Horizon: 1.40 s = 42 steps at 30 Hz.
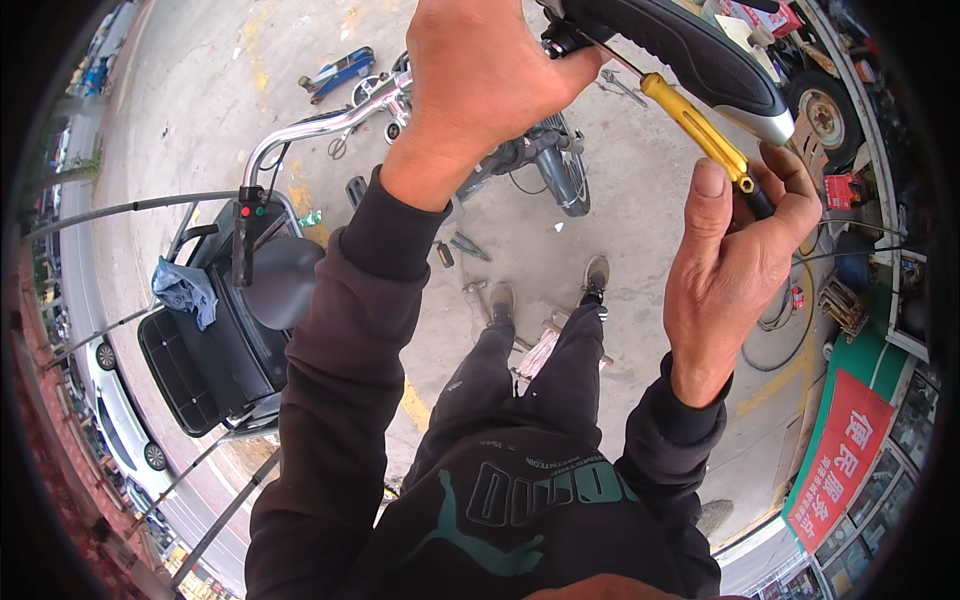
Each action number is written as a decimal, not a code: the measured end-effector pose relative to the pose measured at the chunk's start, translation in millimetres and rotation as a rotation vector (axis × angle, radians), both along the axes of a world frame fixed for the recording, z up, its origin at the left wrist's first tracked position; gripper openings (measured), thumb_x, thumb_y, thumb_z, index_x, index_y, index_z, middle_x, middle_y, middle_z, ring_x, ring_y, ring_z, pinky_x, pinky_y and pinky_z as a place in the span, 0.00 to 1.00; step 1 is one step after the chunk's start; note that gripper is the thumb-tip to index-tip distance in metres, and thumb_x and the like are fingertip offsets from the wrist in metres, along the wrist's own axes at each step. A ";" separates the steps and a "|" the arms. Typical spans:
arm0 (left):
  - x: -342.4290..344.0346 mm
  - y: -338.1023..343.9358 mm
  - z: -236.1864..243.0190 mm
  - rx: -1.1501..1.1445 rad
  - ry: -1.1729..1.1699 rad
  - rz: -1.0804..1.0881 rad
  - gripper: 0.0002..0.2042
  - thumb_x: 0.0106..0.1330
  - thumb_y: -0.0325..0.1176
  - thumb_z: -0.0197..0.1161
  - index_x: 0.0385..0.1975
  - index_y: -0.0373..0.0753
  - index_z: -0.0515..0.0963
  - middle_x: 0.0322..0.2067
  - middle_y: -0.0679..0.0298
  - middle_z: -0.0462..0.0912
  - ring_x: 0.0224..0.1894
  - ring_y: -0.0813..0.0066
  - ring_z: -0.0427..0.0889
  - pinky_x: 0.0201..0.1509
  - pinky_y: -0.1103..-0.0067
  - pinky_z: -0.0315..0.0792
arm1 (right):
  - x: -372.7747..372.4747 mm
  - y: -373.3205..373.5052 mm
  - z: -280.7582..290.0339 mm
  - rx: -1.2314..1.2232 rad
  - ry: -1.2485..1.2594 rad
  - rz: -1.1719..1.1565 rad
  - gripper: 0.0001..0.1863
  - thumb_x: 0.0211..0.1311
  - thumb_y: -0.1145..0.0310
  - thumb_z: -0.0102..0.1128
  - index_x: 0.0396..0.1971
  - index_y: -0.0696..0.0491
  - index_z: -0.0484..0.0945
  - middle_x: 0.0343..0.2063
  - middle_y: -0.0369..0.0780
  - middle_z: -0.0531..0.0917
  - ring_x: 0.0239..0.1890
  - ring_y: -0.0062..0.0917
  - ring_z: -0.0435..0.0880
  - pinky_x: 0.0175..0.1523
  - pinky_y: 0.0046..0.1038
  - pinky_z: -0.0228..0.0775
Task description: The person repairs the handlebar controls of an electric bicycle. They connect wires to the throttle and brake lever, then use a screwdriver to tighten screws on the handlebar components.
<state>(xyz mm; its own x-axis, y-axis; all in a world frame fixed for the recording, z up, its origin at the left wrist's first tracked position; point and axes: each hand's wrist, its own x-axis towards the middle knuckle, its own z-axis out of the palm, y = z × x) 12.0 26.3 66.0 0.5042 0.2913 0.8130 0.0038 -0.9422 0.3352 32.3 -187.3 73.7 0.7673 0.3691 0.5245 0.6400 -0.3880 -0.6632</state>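
Observation:
At the top, my left hand (480, 85) grips beside a black fitting (562, 42), its upper fingers cut off by the frame. A long black handlebar grip (700, 70) with a silver end runs rightward from there. My right hand (740, 245) is closed round the lower end of a yellow-and-black screwdriver (690, 120), just below the grip's silver end. The screwdriver's thin shaft points up-left toward the fitting by my left thumb; whether its tip touches cannot tell. The chrome handlebar (310, 125) with a switch box (250, 210) curves down to the left.
A black seat (280, 280) with a blue cloth (183, 285) stands left, a white car (125, 420) beyond. On the ground lie pliers (470, 247), a hammer (478, 300) and a blue jack (335, 70). A wheel (825, 115), hoses and red banner (840, 460) are at right.

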 end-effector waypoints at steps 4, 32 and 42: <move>2.3 3.5 -2.9 -0.002 -0.074 -0.032 0.39 0.43 0.31 0.76 0.61 0.35 0.71 0.46 0.49 0.79 0.49 0.48 0.77 0.56 0.62 0.72 | 2.4 4.7 -5.4 0.248 0.123 0.108 0.20 0.72 0.64 0.63 0.52 0.60 0.68 0.34 0.39 0.81 0.21 0.14 0.72 0.27 0.17 0.66; -0.2 5.3 -1.3 -0.072 -0.045 -0.051 0.41 0.44 0.30 0.75 0.64 0.34 0.69 0.47 0.49 0.78 0.50 0.46 0.76 0.55 0.62 0.73 | -1.0 17.6 9.3 0.240 0.351 -0.019 0.17 0.71 0.61 0.65 0.43 0.60 0.71 0.23 0.36 0.78 0.22 0.16 0.77 0.26 0.18 0.68; -5.4 -21.1 -15.0 -0.224 -0.157 0.222 0.29 0.50 0.35 0.79 0.51 0.34 0.76 0.44 0.49 0.81 0.46 0.52 0.81 0.44 0.64 0.75 | 5.2 16.1 8.3 0.305 0.359 0.126 0.17 0.73 0.64 0.63 0.47 0.60 0.68 0.27 0.39 0.80 0.23 0.16 0.77 0.26 0.17 0.69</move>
